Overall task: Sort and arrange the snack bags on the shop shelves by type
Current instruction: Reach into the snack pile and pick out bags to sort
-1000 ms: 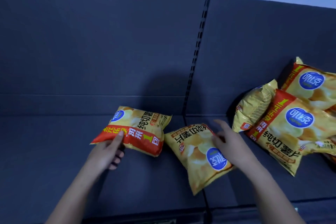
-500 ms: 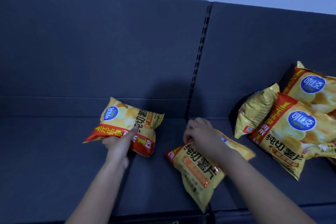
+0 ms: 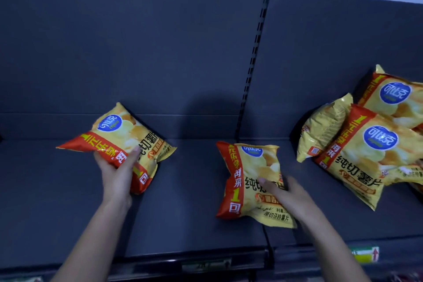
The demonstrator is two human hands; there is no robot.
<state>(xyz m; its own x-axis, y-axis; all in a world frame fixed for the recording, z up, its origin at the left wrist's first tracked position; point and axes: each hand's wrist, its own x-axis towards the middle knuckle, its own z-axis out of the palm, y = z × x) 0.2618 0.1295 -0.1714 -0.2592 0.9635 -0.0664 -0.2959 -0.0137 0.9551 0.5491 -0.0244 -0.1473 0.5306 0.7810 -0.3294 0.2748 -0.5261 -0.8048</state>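
Two yellow chip bags with red side bands lie on the dark shelf [image 3: 187, 213]. My left hand [image 3: 116, 171] grips the left chip bag [image 3: 119, 135] by its red edge, thumb on top, and the bag is tilted. The middle chip bag [image 3: 249, 181] lies face up, logo toward the back. My right hand [image 3: 281, 190] rests on its right half, fingers fairly straight across the print. A pile of the same yellow chip bags [image 3: 370, 144] leans against the back panel at the right.
A slotted upright [image 3: 254, 62] divides the back panel into two bays. Price-tag strips [image 3: 364, 255] run along the shelf's front edge. Bare shelf lies at the far left and between the two handled bags.
The middle bag has been turned face up and straightened, logo now toward the back. My left hand has tilted the left bag further and shifted its grip on the red edge.
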